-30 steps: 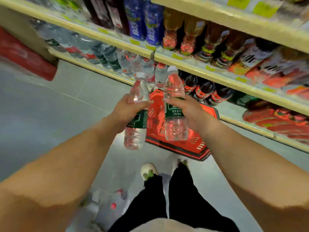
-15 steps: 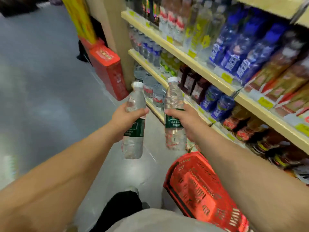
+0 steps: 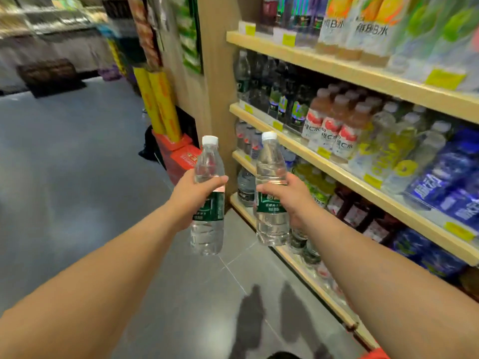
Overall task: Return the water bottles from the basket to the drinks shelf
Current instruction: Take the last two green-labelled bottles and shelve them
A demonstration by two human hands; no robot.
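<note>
Head view: your left hand has its fingers wrapped round a clear green-labelled plastic water bottle, upright over the grey tiled floor. Your right hand grips a second matching bottle, upright, near the pale wooden drinks shelf, not yet on it.

Shop aisle, stocked drinks shelves
</note>
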